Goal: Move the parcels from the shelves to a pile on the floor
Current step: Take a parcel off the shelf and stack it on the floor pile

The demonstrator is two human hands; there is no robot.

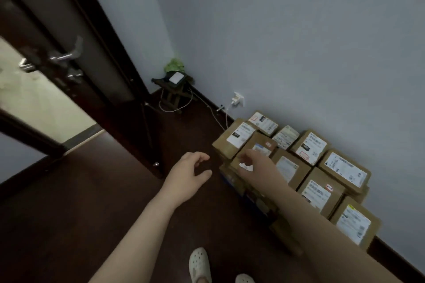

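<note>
Left forearm (147, 225) and right forearm (317, 220) extended forward and downward, the left hand (188, 173) empty with fingers loosely curled, the right hand (255, 161) palm-down with fingers bent downward (blurred; any grip cannot be told).

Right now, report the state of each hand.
Left hand: open, loosely curled, holding nothing.
Right hand: over the topmost parcel; too blurred to tell whether it grips it.

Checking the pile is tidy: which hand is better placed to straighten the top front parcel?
Right. The right hand is directly over that parcel; the left hand hangs over the floor beside the boxes, holding nothing.
</note>
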